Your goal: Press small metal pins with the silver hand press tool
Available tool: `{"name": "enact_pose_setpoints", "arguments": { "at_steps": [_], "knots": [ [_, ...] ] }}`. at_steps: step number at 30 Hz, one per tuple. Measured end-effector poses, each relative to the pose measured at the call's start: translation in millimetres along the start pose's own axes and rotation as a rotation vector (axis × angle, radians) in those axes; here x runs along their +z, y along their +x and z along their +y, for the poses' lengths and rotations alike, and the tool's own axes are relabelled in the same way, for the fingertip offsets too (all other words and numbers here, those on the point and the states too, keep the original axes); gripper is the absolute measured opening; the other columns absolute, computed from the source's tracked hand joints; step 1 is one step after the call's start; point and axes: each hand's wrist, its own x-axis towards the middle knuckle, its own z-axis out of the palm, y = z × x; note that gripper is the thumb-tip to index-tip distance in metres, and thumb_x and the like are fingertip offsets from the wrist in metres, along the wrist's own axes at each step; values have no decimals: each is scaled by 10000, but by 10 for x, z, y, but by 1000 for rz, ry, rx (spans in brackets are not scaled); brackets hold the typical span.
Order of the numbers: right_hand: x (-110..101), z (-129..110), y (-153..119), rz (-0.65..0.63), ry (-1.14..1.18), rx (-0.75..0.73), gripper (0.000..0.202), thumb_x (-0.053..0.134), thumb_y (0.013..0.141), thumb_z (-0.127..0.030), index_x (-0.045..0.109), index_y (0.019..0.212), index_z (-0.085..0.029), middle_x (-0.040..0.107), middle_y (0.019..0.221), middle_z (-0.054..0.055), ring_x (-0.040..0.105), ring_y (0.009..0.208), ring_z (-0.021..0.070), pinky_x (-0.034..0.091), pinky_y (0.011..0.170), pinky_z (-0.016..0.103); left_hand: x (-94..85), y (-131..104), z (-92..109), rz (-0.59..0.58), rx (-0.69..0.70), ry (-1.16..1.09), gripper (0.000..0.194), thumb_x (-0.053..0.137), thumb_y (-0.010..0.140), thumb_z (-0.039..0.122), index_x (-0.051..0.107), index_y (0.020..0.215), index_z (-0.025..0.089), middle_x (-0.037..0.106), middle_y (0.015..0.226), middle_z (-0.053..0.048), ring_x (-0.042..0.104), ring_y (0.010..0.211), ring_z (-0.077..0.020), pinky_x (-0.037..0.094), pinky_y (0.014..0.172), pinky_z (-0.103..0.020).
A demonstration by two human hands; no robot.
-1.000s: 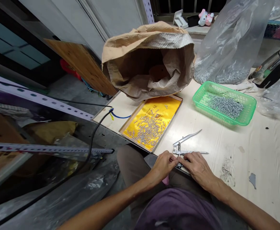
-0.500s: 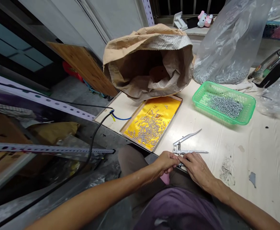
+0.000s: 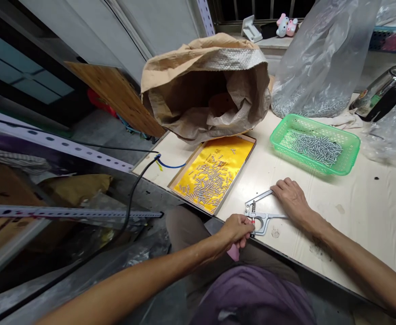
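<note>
The pale table (image 3: 363,203) bears the work, and across its far side a brown paper sack (image 3: 204,54) lies with its mouth toward the person. Right of the sack stands a clear plastic bag (image 3: 326,58), small metal bits gathered at its bottom. The shallow tray (image 3: 241,155), lined in yellow, lies in front of the sack, and the green basket (image 3: 350,162) sits farther right.

At the near table edge are the person's 2 hands. The right hand (image 3: 291,198) is half curled, holding the ends of the 2 spread handles of a silver plier-like tool (image 3: 260,196). The left hand (image 3: 236,230) is nearly closed, thumb and fingers pinched together at the tool's head; what they may hold cannot be told. The tool lies just right of the tray's near corner. A coil spring (image 3: 253,206) stands between its handles, with a red spot (image 3: 253,221) below. Smallest are the loose metal pieces (image 3: 209,183) scattered in the tray, with more heaped in the basket.
</note>
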Motion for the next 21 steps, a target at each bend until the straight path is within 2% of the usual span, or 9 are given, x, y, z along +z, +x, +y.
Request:
{"name": "enact_pose_setpoints", "arguments": {
  "at_steps": [2,6,13,16,21],
  "knots": [
    [30,39,-6,8,-13,-13,159,464,896,-111,598,835,-170,579,837,70,420,802,210,287,665,316,11,-1,-1,-16,7,-29,147,522,722,124,445,605,164,449,364,87,413,256,-71,308,320,-158],
    [48,84,-76,32,-14,-4,130,480,897,-122,592,846,-162,578,831,59,416,777,202,276,656,310,15,-21,17,-36,13,-55,116,518,718,121,451,633,162,476,382,80,454,275,-88,353,340,-168],
    [9,88,-110,0,25,2,155,480,893,-125,607,813,-166,598,831,61,439,798,202,292,669,310,3,-23,34,-45,-6,-34,132,519,731,123,455,620,155,467,371,80,448,267,-80,331,324,-155],
    [-85,113,-133,-40,103,-28,144,516,893,-270,621,895,-172,611,872,68,459,866,225,311,710,325,2,-4,6,-53,-1,-40,142,538,730,147,454,616,156,461,361,81,451,270,-81,340,329,-156],
    [-192,192,-270,-97,185,-134,691,569,737,-648,515,1206,-143,578,1085,143,460,1005,304,338,826,428,3,-9,10,-65,-2,-42,130,525,755,154,465,641,155,455,352,88,446,270,-77,338,327,-152]
  ]
}}
